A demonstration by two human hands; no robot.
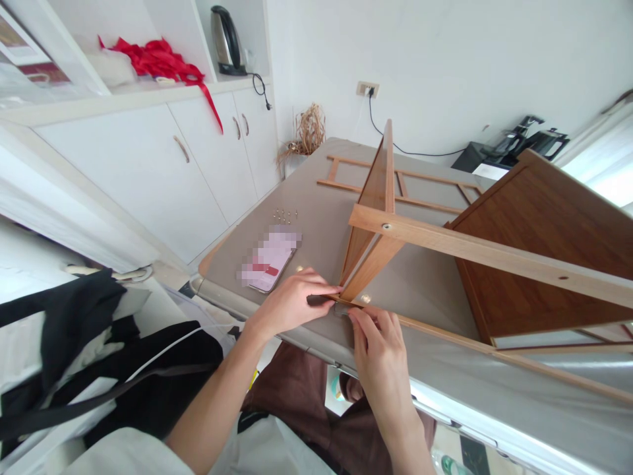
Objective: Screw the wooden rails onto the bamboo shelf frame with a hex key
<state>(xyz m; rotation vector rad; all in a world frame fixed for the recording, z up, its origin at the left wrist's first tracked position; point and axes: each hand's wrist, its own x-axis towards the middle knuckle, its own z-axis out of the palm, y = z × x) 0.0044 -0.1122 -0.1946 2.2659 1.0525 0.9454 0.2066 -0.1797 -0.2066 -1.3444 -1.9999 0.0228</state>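
Observation:
A wooden frame (445, 244) with a dark panel (554, 237) stands on its side on the table. One long rail (445, 340) lies along the near table edge, and a bolt head (386, 226) shows in the upper rail. My left hand (297, 300) is closed, thumb and fingers pinching the near end of the lower rail, beside the foot of a crosswise panel (376, 168). Just to the right, my right hand (380, 340) is closed in a pinch on a small, thin metal tool, perhaps an Allen key (341, 308), at that rail end. Its tip is hidden.
On the grey table (316, 231) lie a phone (271, 260), several small screws (284, 216) and a ladder-like wooden frame (341, 188). A kettle (227, 43) and red ribbon (158, 59) sit on the left shelf. Black appliances (514, 148) stand at the back right.

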